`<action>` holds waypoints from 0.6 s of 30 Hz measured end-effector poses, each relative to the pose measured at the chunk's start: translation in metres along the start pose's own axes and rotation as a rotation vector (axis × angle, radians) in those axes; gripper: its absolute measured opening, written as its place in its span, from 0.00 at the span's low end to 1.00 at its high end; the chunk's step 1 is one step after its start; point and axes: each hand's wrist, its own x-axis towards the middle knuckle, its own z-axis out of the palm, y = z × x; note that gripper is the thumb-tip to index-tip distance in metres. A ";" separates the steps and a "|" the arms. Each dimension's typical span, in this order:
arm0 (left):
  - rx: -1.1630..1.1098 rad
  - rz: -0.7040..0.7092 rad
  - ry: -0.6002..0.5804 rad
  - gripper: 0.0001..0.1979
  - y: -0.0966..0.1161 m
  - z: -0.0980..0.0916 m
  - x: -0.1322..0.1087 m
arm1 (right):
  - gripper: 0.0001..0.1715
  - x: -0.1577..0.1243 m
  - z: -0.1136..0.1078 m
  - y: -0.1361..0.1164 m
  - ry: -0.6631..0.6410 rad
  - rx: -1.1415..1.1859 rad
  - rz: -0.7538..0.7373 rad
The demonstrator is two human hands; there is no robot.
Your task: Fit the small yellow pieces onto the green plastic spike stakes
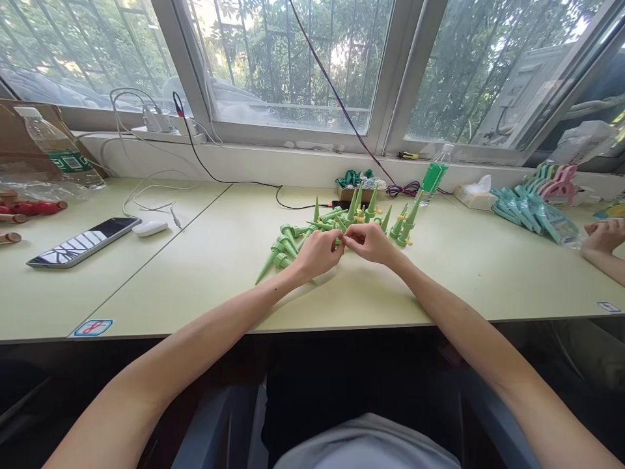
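I should steady the left hand [319,253] against the right hand [370,241], both pinched closed, contents unclear, without nudging the green spikes [352,208] beyond.

Seemingly a shared workroom; long table [488,286]; handwritten label [92,327] at its front edge; another person's forearm [611,266] rightward.

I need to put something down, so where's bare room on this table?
Two patches look bare: the front stretch between the phone and the green spikes, and the area right of the right forearm, bordered by the tissue pack, teal items and another person's hand. It's crowded beside and behind the left hand and right hand, where spikes cluster.
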 end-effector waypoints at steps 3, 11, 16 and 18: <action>0.005 0.001 -0.002 0.09 0.000 -0.001 0.000 | 0.13 0.000 0.000 0.000 0.000 0.002 -0.004; -0.007 0.007 -0.003 0.09 0.000 0.000 0.000 | 0.13 0.000 0.000 0.000 -0.014 -0.002 -0.004; -0.010 0.011 -0.008 0.09 0.000 0.000 0.000 | 0.12 0.000 0.000 -0.001 -0.019 -0.006 -0.004; -0.011 0.016 -0.011 0.09 0.000 0.000 0.000 | 0.13 0.000 0.000 -0.001 -0.023 -0.008 -0.002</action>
